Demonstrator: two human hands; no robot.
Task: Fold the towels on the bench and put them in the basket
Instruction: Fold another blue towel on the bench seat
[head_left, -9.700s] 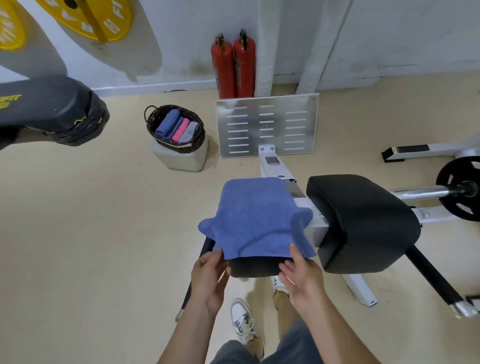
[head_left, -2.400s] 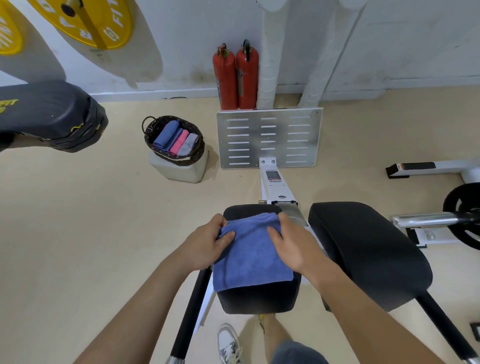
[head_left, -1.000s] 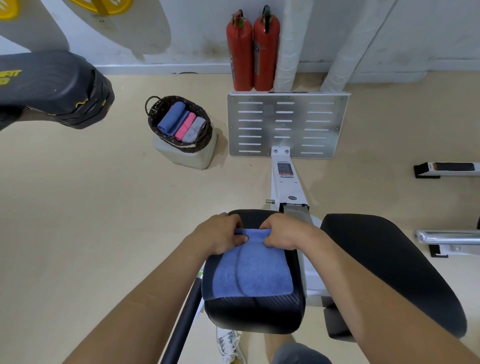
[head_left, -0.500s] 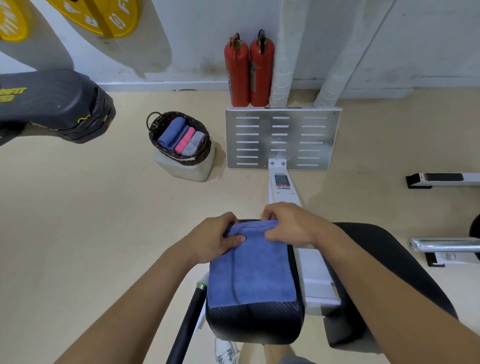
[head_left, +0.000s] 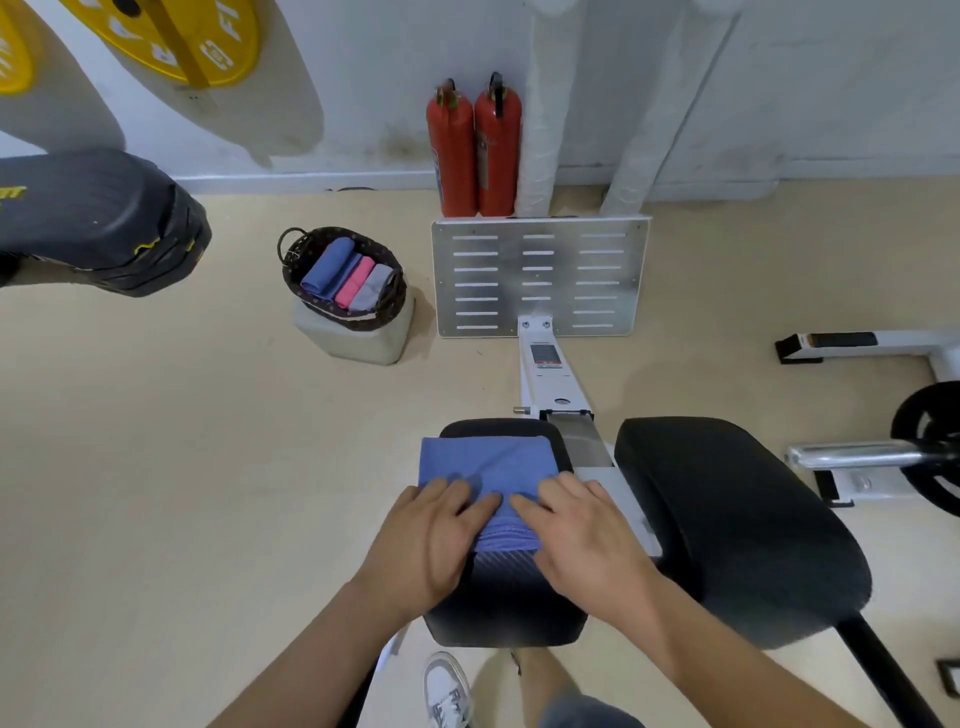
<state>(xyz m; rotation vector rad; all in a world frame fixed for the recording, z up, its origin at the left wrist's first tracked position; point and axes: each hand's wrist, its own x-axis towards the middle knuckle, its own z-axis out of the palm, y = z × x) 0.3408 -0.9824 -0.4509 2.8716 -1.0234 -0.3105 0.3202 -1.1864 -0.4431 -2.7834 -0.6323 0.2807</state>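
Observation:
A blue towel (head_left: 485, 460) lies folded into a compact rectangle on the black bench pad (head_left: 506, 592) in front of me. My left hand (head_left: 426, 540) lies flat on its near left part, fingers straight. My right hand (head_left: 576, 530) presses flat on its near right part, fingers pointing left across the cloth. The dark woven basket (head_left: 311, 247) stands on a pale block on the floor at the far left, holding rolled towels: blue, pink and grey.
A second black pad (head_left: 727, 525) sits right of the bench pad. A slotted metal plate (head_left: 540, 275) and two red fire extinguishers (head_left: 472, 145) stand ahead by the wall. A black padded seat (head_left: 98, 218) juts in at left. A barbell weight (head_left: 930, 447) lies at right.
Both hands drew the towel's far edge toward me, folding it shorter, and moved from gripping the far edge to lying flat on the near part.

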